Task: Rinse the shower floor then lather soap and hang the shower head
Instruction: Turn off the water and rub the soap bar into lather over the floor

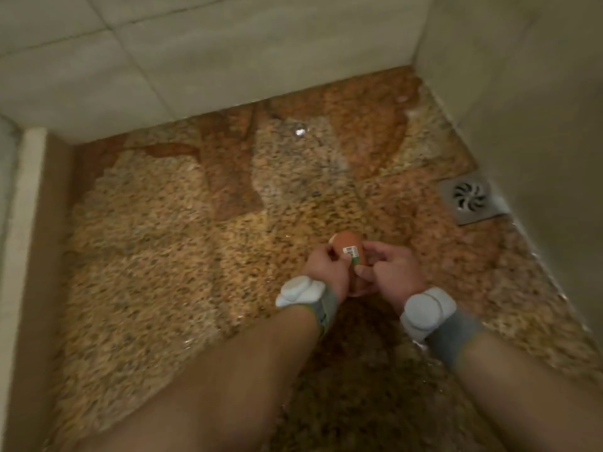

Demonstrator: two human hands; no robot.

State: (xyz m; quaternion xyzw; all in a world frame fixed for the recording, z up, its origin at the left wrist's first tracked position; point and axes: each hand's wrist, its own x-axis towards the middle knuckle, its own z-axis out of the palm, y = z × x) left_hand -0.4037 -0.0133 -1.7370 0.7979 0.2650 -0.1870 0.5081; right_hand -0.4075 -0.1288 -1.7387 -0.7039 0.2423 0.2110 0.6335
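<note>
An orange soap bottle (350, 251) with a small white and green label is held over the wet pebble-patterned shower floor (163, 239). My left hand (326, 267) grips it from the left, fingers curled round its body. My right hand (390, 267) grips it from the right, lower down, with the thumb against its side. Both wrists carry grey bands with white sensor pods. The bottle's lower end is hidden behind my hands. The shower head is out of view.
A square metal drain (470, 197) sits in the floor by the right wall (522, 109). Beige tiled wall (212, 53) closes the back. A raised cream kerb (23, 239) borders the left side. Water glints on the floor near the back.
</note>
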